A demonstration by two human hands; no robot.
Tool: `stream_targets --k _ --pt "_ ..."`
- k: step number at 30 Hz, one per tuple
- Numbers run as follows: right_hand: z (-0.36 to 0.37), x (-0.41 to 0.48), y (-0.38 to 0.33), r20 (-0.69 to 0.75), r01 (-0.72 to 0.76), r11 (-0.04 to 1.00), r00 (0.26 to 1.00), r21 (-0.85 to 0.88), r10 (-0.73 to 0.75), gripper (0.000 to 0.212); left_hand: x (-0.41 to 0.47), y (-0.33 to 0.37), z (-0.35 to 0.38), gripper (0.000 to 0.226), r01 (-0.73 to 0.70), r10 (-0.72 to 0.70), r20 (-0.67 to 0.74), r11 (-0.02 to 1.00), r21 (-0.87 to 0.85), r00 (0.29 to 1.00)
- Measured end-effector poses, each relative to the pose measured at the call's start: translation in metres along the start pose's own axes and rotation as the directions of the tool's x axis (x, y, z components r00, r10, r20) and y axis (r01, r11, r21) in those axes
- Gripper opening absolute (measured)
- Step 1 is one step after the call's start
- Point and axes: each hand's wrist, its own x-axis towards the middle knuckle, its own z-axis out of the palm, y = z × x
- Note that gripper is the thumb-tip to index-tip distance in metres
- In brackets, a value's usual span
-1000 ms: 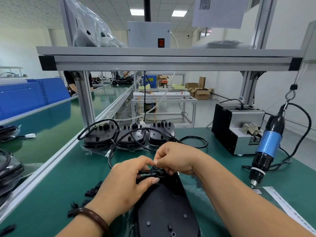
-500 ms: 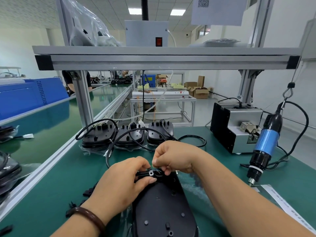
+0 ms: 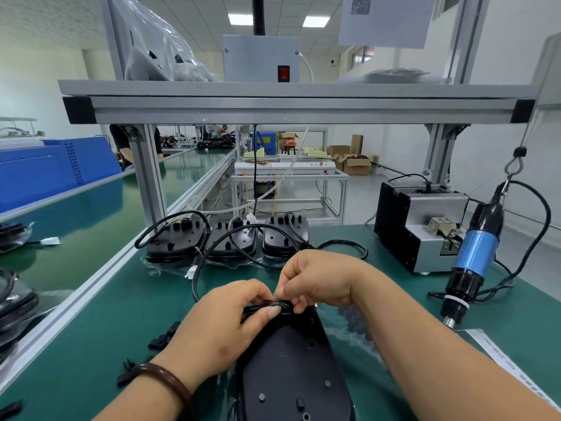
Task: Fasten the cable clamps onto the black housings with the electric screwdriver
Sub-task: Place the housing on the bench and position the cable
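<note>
Nearest you, the black housing (image 3: 291,369) lies flat on the green mat (image 3: 115,317), its far end under both hands. Your left hand (image 3: 218,326) is curled, thumb and forefinger pinching the cable clamp (image 3: 273,305) there; your right hand (image 3: 318,281) meets it, fingertips pinched on the same clamp. Loose clamps (image 3: 162,338) lie left of the housing; farther back three more housings (image 3: 230,243) sit in a row, and the electric screwdriver (image 3: 473,262) hangs untouched at right.
</note>
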Motion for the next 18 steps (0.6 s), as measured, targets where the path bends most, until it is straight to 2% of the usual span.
stream_targets --k 4,7,10,13,16,18 --pt "-0.003 -0.001 0.001 0.001 -0.008 0.998 1.000 0.058 0.007 0.016 0.000 -0.002 -0.002 0.020 0.023 -0.022 0.002 0.999 -0.038 1.000" --pt "-0.023 -0.002 0.007 -0.150 0.003 0.983 0.988 0.183 0.025 0.010 -0.003 -0.002 0.000 0.021 0.055 -0.056 -0.013 0.995 -0.085 0.998" --pt "-0.050 -0.008 0.020 -0.354 -0.035 0.960 0.925 0.277 0.136 0.005 -0.003 -0.001 0.001 0.022 0.082 -0.085 -0.020 0.991 -0.107 0.996" --pt "-0.068 -0.017 0.030 -0.461 -0.107 0.959 0.859 0.260 0.221 0.002 -0.002 -0.001 0.001 0.021 0.099 -0.101 -0.010 0.986 -0.133 0.995" --pt "-0.081 -0.031 0.026 -0.543 -0.117 0.969 0.810 0.219 0.221 0.005 -0.002 -0.001 0.001 0.020 0.105 -0.107 -0.002 0.984 -0.145 0.994" --pt "-0.091 -0.045 0.016 -0.626 -0.047 0.976 0.760 0.213 0.173 0.007 -0.002 -0.002 0.000 0.019 0.104 -0.104 0.008 0.984 -0.144 0.995"
